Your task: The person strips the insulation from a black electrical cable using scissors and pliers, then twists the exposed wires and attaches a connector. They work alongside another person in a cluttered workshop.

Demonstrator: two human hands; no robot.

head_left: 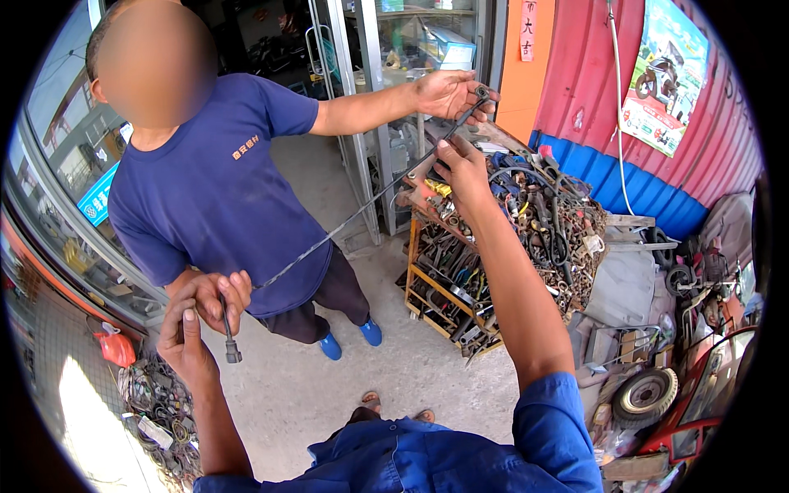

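Observation:
A long, thin dark cable (333, 232) with a plug-like fitting at each end runs diagonally between a co-worker and me. My right hand (464, 171) pinches it near the upper end, just below the co-worker's outstretched hand (450, 94), where one black end fitting (482, 93) rests by the fingers. At lower left my left hand (189, 349) is raised with thumb and fingers curled together, against the co-worker's other hand (220, 292); whatever it grips is hidden. The lower end fitting (233, 352) hangs down beside my left hand.
A person in a navy T-shirt (238, 181) stands facing me by a glass door. On the right is a rack (440, 296) heaped with used metal parts. A wheel (645, 396) and scrap lie farther right. Coiled wires (160, 403) and a red bag (115, 347) are at left.

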